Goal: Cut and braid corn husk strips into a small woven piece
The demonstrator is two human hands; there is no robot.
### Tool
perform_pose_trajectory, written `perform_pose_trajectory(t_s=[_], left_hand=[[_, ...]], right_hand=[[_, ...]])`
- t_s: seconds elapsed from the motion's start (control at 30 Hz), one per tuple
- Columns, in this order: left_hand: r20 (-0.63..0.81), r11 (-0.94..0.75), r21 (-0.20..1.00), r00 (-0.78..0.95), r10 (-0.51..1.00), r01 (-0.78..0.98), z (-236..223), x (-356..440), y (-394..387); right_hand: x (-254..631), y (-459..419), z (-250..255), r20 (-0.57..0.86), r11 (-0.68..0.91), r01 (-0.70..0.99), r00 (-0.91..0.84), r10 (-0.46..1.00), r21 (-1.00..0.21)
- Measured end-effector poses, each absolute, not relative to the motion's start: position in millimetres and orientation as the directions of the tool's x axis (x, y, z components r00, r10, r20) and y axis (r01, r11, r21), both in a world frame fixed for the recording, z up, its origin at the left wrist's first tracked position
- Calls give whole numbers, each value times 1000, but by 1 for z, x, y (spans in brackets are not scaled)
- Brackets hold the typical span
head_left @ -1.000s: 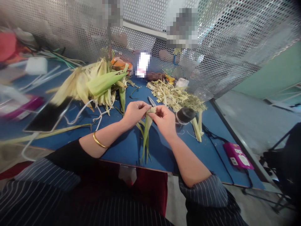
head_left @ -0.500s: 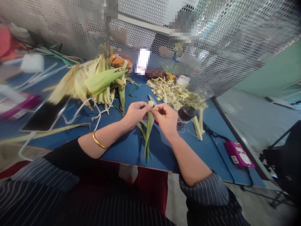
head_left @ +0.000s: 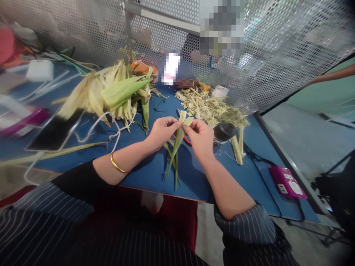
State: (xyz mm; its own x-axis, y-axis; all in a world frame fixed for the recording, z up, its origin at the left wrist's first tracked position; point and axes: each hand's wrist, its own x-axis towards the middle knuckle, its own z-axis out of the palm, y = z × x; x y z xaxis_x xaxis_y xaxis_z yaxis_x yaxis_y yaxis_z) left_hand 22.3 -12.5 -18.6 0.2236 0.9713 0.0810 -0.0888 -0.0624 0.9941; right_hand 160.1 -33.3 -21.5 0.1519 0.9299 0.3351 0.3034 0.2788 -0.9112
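Husk piece is pinched between both hands, front middle of the blue desk. Left hand: thumb and fingertips closed on it from the left side. Right hand: same pinch from the right, tips nearly meeting the left's. Two pale flat ends stick up above the fingertips, splayed in a V. Narrow green tails hang below, toward the near edge; can't tell whether they touch the surface.

Scissors lie behind/under the hands: red handle showing between them, blade tip poking out beyond, rest hidden. Black spool with white thread sits just right of the right hand. Pale stalk strips just right of that.

Heap of chopped scraps beyond the hands, to the right. Big husk bundle back left, one broad green leaf on top. Its left end overlaps a dark flat slab, looks like a tablet or phone. White cord loops between bundle and left forearm. Long dry strip runs left, near the front edge.

Gold bangle on left forearm. Magenta socket box far right. Perforated panel behind; someone else's arm at the right edge. Upright screen at the back is pixelated, unreadable.
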Motion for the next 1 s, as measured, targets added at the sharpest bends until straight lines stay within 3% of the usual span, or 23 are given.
perform_pose_trajectory(t_s=[0.27, 0.5, 0.83, 1.0], left_hand=[[38, -23, 996, 188, 981, -81, -16, 24, -12], [79, -69, 996, 178, 981, -65, -20, 22, -9], [166, -171, 985, 143, 976, 25, -27, 22, -7], [171, -181, 981, 130, 977, 71, -31, 22, -6]], right_hand=[[157, -40, -14, 504, 397, 518, 79, 860, -758], [155, -42, -14, 517, 417, 485, 88, 851, -769], [157, -36, -24, 299, 248, 374, 84, 951, -894], [153, -46, -16, 509, 424, 551, 2, 861, -719]])
